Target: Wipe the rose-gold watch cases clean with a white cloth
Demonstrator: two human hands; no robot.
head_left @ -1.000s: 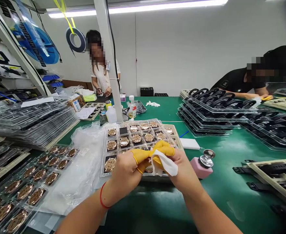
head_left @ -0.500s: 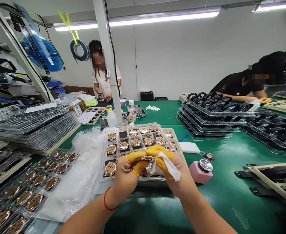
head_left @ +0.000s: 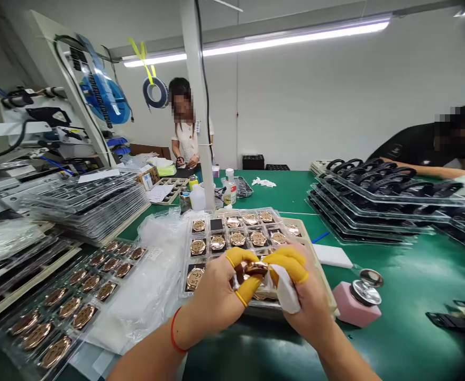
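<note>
A rose-gold watch case point(head_left: 256, 269) is held low over the tray, gripped between the yellow-cotted fingers of my left hand point(head_left: 216, 291). My right hand point(head_left: 306, 301) presses a white cloth point(head_left: 285, 288) against the case, and the cloth hides its lower part. Both hands wear yellow finger cots. Under them sits a clear blister tray point(head_left: 188, 254) of similar rose-gold watch cases in dark cells. My hands cover its front rows.
A pink dispenser bottle point(head_left: 355, 306) and white sponge block point(head_left: 331, 256) stand to the right. Stacked trays of black watch straps point(head_left: 367, 203) lie beyond them. A plastic sheet point(head_left: 145, 286) and a tray of rose-gold parts point(head_left: 73, 301) lie to the left. Co-workers point(head_left: 188, 129) point(head_left: 426, 143) stand further off.
The view has swung, shifting the scene to the right. My hands have drawn closer, and the case now lies against the cloth instead of being held edge-on above it.
</note>
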